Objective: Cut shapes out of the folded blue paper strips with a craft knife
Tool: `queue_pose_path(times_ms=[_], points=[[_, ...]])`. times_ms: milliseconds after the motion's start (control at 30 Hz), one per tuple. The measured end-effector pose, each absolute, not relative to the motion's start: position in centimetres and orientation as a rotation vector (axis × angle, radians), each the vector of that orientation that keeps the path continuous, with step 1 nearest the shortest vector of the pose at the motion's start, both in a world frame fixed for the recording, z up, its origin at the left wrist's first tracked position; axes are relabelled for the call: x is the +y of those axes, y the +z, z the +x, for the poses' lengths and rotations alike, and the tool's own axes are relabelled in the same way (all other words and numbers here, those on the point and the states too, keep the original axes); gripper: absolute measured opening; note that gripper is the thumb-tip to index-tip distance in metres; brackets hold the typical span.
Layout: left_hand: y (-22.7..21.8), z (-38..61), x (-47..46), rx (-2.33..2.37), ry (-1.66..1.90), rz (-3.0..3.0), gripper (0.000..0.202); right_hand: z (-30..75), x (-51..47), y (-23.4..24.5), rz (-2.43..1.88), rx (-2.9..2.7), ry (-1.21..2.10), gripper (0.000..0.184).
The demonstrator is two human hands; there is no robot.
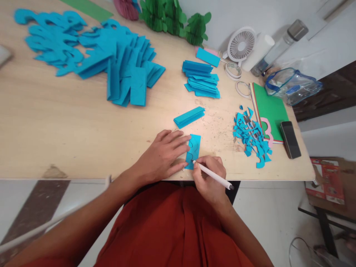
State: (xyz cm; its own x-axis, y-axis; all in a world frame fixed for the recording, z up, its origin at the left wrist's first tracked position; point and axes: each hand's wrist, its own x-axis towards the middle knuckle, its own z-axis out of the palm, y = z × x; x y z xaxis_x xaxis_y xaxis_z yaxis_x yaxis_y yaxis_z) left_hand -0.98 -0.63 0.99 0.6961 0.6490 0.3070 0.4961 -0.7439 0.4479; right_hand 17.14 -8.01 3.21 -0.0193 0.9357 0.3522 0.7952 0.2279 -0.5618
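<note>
Near the front edge of the tabletop (69, 141) lies a paper piece (195, 146), the left grip (171, 154) at its left side, the pen (213, 174) in the right grip (210, 187) at its near end. Just behind lies a folded strip (189, 117); farther back, a paper stack (202, 81). Left of that spreads a large pile (119, 63), with paper ornaments (174, 22) behind, by the wall. Rightward lie scraps (250, 133), then sheets (269, 104), then a phone (290, 139). At back right, a fan (241, 43) stands left of a bottle (283, 46).

Blue paper (195, 150), seemingly black curved lines (191, 154), white pen (213, 174)
</note>
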Motion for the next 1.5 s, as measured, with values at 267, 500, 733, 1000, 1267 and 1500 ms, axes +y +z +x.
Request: queue_pose_path(times_ms=[267, 500, 733, 1000, 1267, 1500], points=[[1.03, -1.00, -0.63, 0.889, 0.659, 2.583, 0.027, 16.87, -8.01, 3.24, -1.626, -1.823, 0.323, 0.014], [1.11, -0.97, -0.65, 0.903, 0.655, 2.577, 0.027, 16.36, -7.85, 3.31, -1.614, -1.794, 0.358, 0.016], [1.07, -0.94, -0.57, 0.899, 0.647, 2.581, 0.029, 16.27, -7.66, 3.37, -1.605, -1.792, 0.401, 0.016], [1.02, -0.99, -0.64, 0.895, 0.661, 2.602, 0.030, 16.30, -7.58, 3.39, -1.585, -1.789, 0.412, 0.018], [1.05, -0.95, -0.59, 0.900, 0.645, 2.619, 0.029, 16.38, -7.61, 3.22, -1.566, -1.786, 0.408, 0.017], [0.84, -0.96, -0.61, 0.889, 0.676, 2.635, 0.030, 16.40, -7.71, 2.86, -1.524, -1.784, 0.415, 0.015]])
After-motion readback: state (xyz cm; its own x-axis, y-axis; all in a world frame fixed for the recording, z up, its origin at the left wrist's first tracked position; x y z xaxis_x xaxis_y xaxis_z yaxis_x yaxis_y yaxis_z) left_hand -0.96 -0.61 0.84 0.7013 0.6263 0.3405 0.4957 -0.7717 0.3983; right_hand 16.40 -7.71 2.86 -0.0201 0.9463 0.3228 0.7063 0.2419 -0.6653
